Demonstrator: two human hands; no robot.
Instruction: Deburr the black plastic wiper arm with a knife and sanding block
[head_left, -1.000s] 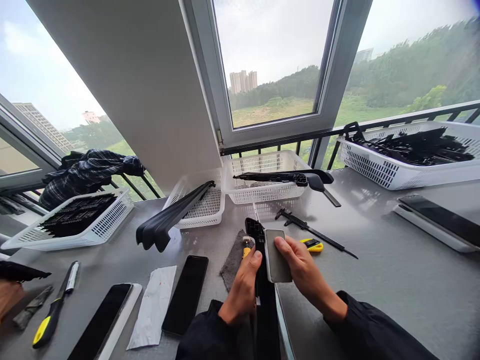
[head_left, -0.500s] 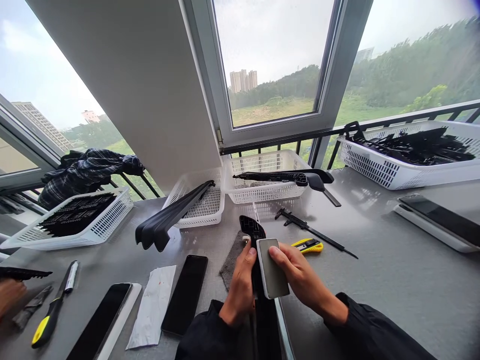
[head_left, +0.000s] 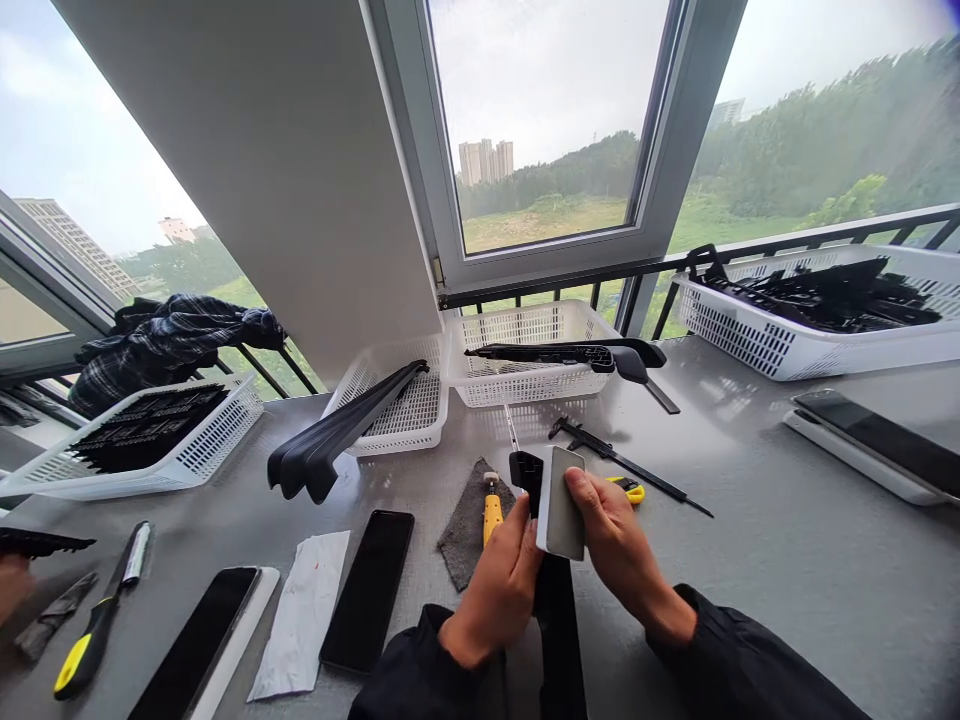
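Note:
My left hand [head_left: 496, 592] is closed around a long black plastic part [head_left: 559, 640], whose broader ribbed end points away from me. In my right hand [head_left: 621, 545] is a flat rectangular block [head_left: 564, 505] with a grey face and white edge, its thumb pressed on the grey face. The block stands against the near side of the part's far end; whether the two touch is hidden. A yellow-handled tool [head_left: 492, 516] lies beside my left hand on a dark grey cloth [head_left: 459, 552]. A yellow utility knife [head_left: 634, 492] is partly covered by my right hand.
Beyond my hands are a steel ruler [head_left: 511, 428] and a black caliper [head_left: 630, 468]. White baskets [head_left: 397, 440] with black parts line the window. To the left lie a black phone [head_left: 367, 590], white paper [head_left: 300, 615] and a yellow-black-handled tool [head_left: 86, 640]. Another person's hand [head_left: 13, 590] shows at far left.
Both hands have shifted slightly right with the part and block. The block has turned more edge-on. The yellow-handled tool on the cloth has come into view.

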